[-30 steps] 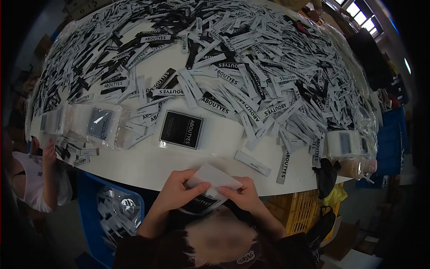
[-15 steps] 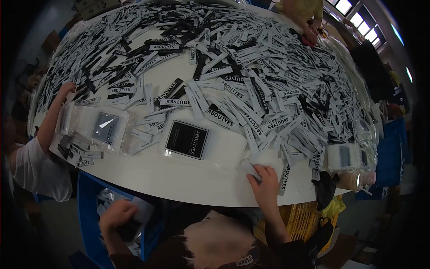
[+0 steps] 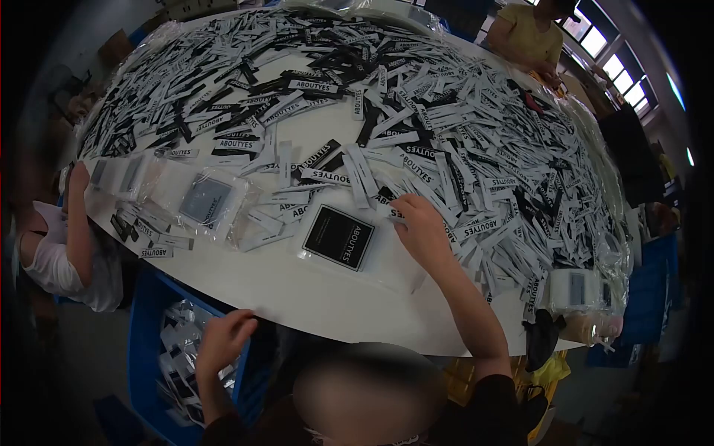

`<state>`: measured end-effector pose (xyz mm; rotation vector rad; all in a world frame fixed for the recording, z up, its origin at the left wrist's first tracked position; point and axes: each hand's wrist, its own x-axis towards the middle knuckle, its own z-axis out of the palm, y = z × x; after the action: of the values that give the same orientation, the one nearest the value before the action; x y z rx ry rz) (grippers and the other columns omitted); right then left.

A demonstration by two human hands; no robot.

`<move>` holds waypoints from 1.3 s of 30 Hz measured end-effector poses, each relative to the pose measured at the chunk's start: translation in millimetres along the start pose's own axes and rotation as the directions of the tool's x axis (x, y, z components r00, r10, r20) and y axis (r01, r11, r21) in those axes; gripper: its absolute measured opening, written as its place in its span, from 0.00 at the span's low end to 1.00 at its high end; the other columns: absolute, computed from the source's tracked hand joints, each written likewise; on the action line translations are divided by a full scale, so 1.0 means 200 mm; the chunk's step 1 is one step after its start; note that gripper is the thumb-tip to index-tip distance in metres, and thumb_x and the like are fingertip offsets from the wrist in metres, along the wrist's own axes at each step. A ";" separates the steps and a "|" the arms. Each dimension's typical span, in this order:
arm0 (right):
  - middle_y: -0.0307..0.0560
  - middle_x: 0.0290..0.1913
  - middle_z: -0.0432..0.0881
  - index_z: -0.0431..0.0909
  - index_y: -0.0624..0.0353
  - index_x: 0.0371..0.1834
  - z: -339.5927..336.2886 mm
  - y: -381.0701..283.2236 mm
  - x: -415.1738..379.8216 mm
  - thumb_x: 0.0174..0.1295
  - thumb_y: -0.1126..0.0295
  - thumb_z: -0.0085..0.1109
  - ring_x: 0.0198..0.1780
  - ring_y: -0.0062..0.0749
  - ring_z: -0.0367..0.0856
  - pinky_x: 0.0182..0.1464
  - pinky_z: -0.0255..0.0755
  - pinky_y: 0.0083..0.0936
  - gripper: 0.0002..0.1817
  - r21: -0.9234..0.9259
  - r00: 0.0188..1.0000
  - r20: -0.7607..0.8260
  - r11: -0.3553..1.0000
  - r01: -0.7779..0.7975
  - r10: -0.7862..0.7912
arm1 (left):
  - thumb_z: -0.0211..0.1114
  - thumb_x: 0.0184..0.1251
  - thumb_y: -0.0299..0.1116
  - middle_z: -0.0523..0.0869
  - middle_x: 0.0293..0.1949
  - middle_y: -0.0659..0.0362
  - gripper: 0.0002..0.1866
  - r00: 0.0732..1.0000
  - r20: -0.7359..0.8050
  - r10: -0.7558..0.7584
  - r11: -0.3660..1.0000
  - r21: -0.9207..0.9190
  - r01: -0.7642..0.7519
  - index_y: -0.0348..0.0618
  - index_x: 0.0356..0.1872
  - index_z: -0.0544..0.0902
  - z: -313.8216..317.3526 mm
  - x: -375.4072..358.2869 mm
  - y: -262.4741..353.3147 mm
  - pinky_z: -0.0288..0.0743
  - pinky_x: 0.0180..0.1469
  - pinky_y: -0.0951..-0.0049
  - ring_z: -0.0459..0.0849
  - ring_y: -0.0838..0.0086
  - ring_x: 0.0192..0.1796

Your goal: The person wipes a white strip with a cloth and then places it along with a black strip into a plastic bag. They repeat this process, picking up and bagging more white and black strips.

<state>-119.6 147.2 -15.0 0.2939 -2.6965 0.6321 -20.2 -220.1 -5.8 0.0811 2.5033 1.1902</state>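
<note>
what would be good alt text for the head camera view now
The right hand reaches among black and white ABOUTYES packets heaped across a white table, the left hand near a blue bin of bags. Other people are nearby.

- The head view is the only one, looking forward and down from the person's head.
- It is very wide: the table (image 3: 290, 275) bows across the frame, and darkness rounds off the corners.
- The left hand (image 3: 224, 340) and right hand (image 3: 420, 227) are close, below and right of centre.
- Windows (image 3: 593, 41) lie far off, slanting at upper right.
- The bin (image 3: 143, 334) is seen steeply from above, lower left.
</note>
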 end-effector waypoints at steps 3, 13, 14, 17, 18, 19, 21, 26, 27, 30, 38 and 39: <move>0.50 0.39 0.76 0.77 0.64 0.35 0.18 0.14 0.14 0.44 0.77 0.60 0.39 0.44 0.76 0.43 0.72 0.34 0.12 -0.214 0.998 0.035 0.976 -0.039 0.048 | 0.61 0.59 0.27 0.85 0.34 0.53 0.11 0.907 0.010 0.421 0.882 -0.239 -0.407 0.36 0.42 0.80 0.28 0.15 0.27 0.76 0.41 0.72 0.84 0.66 0.37; 0.46 0.29 0.74 0.67 0.63 0.39 -0.19 0.00 -0.03 0.58 0.79 0.55 0.31 0.28 0.74 0.35 0.68 0.21 0.08 0.685 0.857 -0.238 0.705 -0.185 0.456 | 0.68 0.44 0.26 0.79 0.51 0.55 0.24 0.643 -0.054 0.764 0.643 0.156 -0.750 0.40 0.48 0.78 0.73 0.55 0.42 0.68 0.58 0.67 0.75 0.64 0.57; 0.44 0.29 0.73 0.65 0.62 0.40 -0.21 -0.01 -0.14 0.59 0.80 0.53 0.30 0.25 0.72 0.35 0.67 0.19 0.09 0.727 0.809 -0.313 0.673 -0.133 0.497 | 0.69 0.43 0.26 0.79 0.52 0.57 0.25 0.646 -0.064 0.761 0.648 0.139 -0.749 0.40 0.48 0.78 0.74 0.55 0.41 0.69 0.58 0.68 0.75 0.65 0.57; 0.41 0.28 0.71 0.62 0.60 0.40 -0.21 -0.10 -0.44 0.59 0.83 0.53 0.29 0.21 0.70 0.33 0.67 0.17 0.12 0.768 0.715 -0.512 0.626 0.134 0.475 | 0.70 0.43 0.27 0.78 0.54 0.58 0.26 0.666 -0.046 0.744 0.668 0.076 -0.740 0.41 0.50 0.78 0.72 0.56 0.40 0.69 0.58 0.68 0.75 0.65 0.57; 0.41 0.27 0.71 0.61 0.61 0.42 -0.15 -0.14 -0.52 0.59 0.83 0.53 0.28 0.21 0.70 0.32 0.67 0.17 0.12 0.723 0.677 -0.571 0.676 0.145 0.465 | 0.70 0.44 0.28 0.78 0.54 0.58 0.27 0.681 -0.030 0.732 0.681 0.035 -0.731 0.40 0.50 0.77 0.71 0.56 0.40 0.68 0.58 0.69 0.74 0.65 0.58; 0.40 0.26 0.72 0.61 0.61 0.43 -0.07 -0.16 -0.60 0.59 0.82 0.52 0.27 0.21 0.70 0.31 0.67 0.17 0.13 0.673 0.638 -0.627 0.723 0.154 0.448 | 0.70 0.44 0.28 0.78 0.54 0.58 0.27 0.682 -0.025 0.731 0.682 0.029 -0.731 0.40 0.50 0.77 0.70 0.56 0.40 0.68 0.58 0.69 0.74 0.65 0.58; 0.43 0.25 0.74 0.63 0.64 0.43 0.00 -0.22 -0.81 0.60 0.80 0.52 0.24 0.23 0.71 0.28 0.67 0.18 0.11 0.804 0.725 -0.341 0.586 -0.105 0.599 | 0.69 0.48 0.28 0.78 0.54 0.58 0.24 0.694 0.017 0.720 0.694 -0.044 -0.719 0.39 0.51 0.77 0.67 0.56 0.42 0.68 0.58 0.69 0.74 0.64 0.58; 0.44 0.19 0.74 0.74 0.68 0.32 -0.02 -0.32 -0.87 0.61 0.78 0.52 0.20 0.22 0.71 0.24 0.65 0.16 0.04 0.658 0.749 -0.515 0.752 0.035 0.416 | 0.63 0.55 0.24 0.80 0.51 0.55 0.19 0.756 -0.004 0.655 0.752 -0.102 -0.652 0.38 0.51 0.77 0.66 0.57 0.43 0.72 0.52 0.70 0.77 0.63 0.53; 0.43 0.18 0.73 0.75 0.69 0.30 -0.02 -0.32 -0.87 0.61 0.78 0.52 0.19 0.21 0.70 0.23 0.64 0.15 0.05 0.582 0.807 -0.478 0.813 -0.005 0.347 | 0.60 0.58 0.22 0.80 0.49 0.54 0.17 0.782 -0.107 0.614 0.779 -0.081 -0.622 0.37 0.50 0.77 0.68 0.56 0.42 0.72 0.52 0.69 0.79 0.63 0.51; 0.42 0.19 0.73 0.75 0.69 0.28 0.00 -0.35 -0.90 0.60 0.79 0.53 0.20 0.17 0.68 0.25 0.63 0.14 0.05 0.715 0.823 -0.182 0.647 -0.265 0.539 | 0.57 0.57 0.19 0.81 0.44 0.50 0.16 0.779 -0.280 0.560 0.790 -0.100 -0.604 0.35 0.49 0.77 0.67 0.54 0.42 0.74 0.47 0.68 0.81 0.60 0.45; 0.43 0.18 0.73 0.73 0.69 0.24 -0.02 -0.33 -0.86 0.62 0.74 0.53 0.21 0.19 0.70 0.25 0.63 0.17 0.10 0.864 0.674 0.159 0.228 -0.448 0.722 | 0.62 0.48 0.21 0.79 0.46 0.52 0.23 0.625 -0.047 0.779 0.626 0.028 -0.779 0.35 0.50 0.76 0.75 0.20 0.40 0.74 0.44 0.68 0.78 0.60 0.43; 0.47 0.18 0.74 0.73 0.69 0.24 -0.02 -0.31 -0.82 0.60 0.72 0.55 0.22 0.23 0.72 0.26 0.65 0.20 0.10 0.749 0.742 0.208 0.384 -0.540 0.637 | 0.63 0.49 0.24 0.77 0.49 0.52 0.24 0.609 -0.001 0.793 0.608 0.056 -0.792 0.36 0.52 0.75 0.78 0.19 0.39 0.73 0.46 0.69 0.76 0.60 0.46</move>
<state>49.4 113.5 -50.4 -0.5650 -2.1628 1.9793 -9.0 -47.9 -47.9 1.3396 2.5562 1.4060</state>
